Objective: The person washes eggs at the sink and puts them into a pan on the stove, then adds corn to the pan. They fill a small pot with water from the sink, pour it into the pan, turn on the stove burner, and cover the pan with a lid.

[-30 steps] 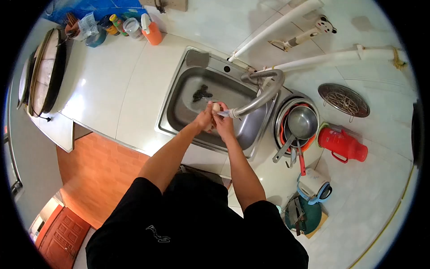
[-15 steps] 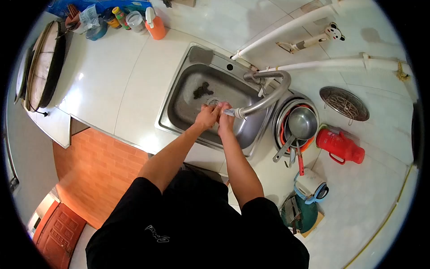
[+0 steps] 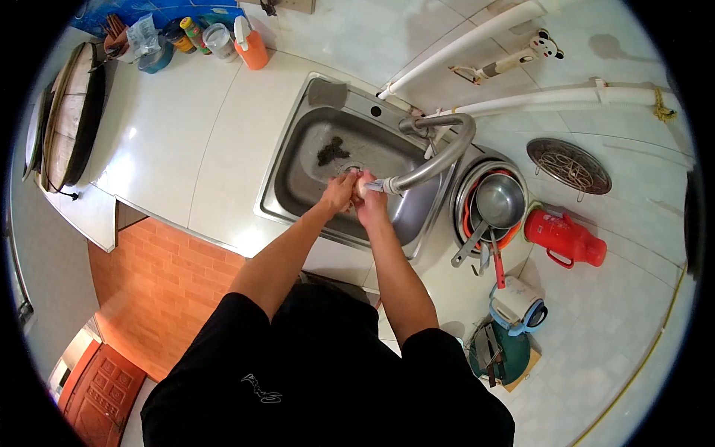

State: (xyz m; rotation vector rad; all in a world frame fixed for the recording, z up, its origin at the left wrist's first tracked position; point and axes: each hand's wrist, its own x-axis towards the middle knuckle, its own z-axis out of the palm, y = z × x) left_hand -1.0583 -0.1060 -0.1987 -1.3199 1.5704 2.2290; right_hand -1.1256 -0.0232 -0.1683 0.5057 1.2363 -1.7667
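Over the steel sink [image 3: 279, 182], my left hand [image 3: 339, 192] and my right hand [image 3: 372, 200] are together under the faucet [image 3: 454, 156]. A small pale, roundish thing [image 3: 363, 185] shows between them, too small and covered to name. My right hand is closed round it, with the faucet's spout end just above. The left hand's fingers are curled against the same thing. A dark, wet clump [image 3: 332, 151] lies on the sink floor, beyond my hands and near the drain [image 3: 355, 167].
Right of the sink, stacked basins [image 3: 462, 186] carry a saucepan [image 3: 500, 201]. Beyond are a red thermos jug [image 3: 564, 237], a white and blue appliance [image 3: 517, 305] and knives [image 3: 488, 350] on a green round board [image 3: 515, 352]. An orange spray bottle [image 3: 252, 52] stands at back left.
The view has shifted slightly. My hands stay together under the spout, with small finger movements, and more of the pale thing shows between them now.
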